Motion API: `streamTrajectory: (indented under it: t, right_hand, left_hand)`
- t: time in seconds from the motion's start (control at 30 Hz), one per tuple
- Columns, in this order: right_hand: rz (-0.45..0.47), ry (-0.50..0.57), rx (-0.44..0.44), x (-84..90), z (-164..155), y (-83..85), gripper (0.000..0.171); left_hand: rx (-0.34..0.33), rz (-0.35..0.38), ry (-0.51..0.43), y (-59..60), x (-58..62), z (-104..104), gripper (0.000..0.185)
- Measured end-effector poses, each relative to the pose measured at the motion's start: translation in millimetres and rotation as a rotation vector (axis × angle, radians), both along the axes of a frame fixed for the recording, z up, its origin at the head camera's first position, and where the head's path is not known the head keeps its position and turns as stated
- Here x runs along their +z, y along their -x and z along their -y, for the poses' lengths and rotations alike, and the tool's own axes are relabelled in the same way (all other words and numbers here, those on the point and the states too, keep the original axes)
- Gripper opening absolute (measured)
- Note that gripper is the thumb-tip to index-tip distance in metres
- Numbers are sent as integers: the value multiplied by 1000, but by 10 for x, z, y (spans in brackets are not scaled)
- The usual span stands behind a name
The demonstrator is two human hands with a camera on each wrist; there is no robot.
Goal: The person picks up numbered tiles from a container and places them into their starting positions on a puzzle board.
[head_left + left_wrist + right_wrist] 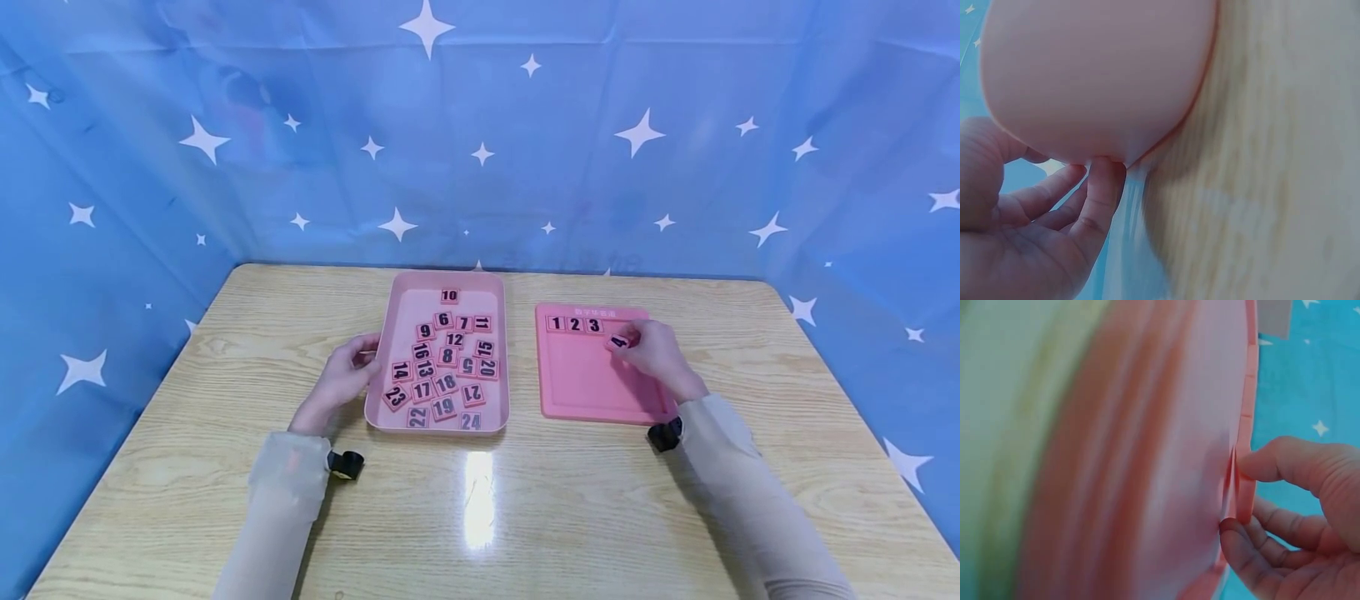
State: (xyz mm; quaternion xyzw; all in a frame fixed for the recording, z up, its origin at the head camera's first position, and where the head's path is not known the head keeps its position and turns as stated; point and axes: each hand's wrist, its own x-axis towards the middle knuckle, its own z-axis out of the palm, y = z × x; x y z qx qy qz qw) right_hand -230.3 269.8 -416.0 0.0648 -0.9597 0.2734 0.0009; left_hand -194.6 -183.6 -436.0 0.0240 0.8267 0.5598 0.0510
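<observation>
My left hand [349, 368] holds the left rim of a pale pink tray [382, 350]; in the left wrist view its fingertips [1102, 181] meet the tray's side wall. Loose pink number tiles lie scattered inside, among them the 10 tile [450, 296] at the far end and the 24 tile [470, 421] at the near end. Over a darker pink square board [585, 383], my right hand [654, 354] pinches the 4 tile [618, 342], which is turned at a slant. Tiles 1 [556, 323], 2 [574, 324] and 3 [594, 325] stand in a row along the board's top left.
Tray and board stand side by side on a wood-grain table [480, 517], with a narrow strip of tabletop between them. A blue cloth with white stars [480, 167] hangs behind and at both sides. Black bands [347, 465] sit on both wrists.
</observation>
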Motion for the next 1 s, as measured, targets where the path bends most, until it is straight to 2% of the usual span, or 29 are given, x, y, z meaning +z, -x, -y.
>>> streamTrajectory:
  t: [0.43,0.6,0.77,0.87,1.0]
  right_hand:
    - [155,0,-127,52,-11,103,31]
    - [166,-25,-115,69,-31,122,25]
    - [158,-45,-83,76,-52,142,48]
    - [122,-50,-66,64,-56,146,52]
    - [110,-45,-60,45,-68,142,49]
  left_hand:
    - [-1,-3,7,2,-3,-8,46]
    - [-2,-16,2,5,1,-6,47]
    - [-3,-14,-2,3,11,-13,47]
    - [-4,-19,-13,0,17,-11,46]
    - [-12,-26,-25,-3,19,-10,45]
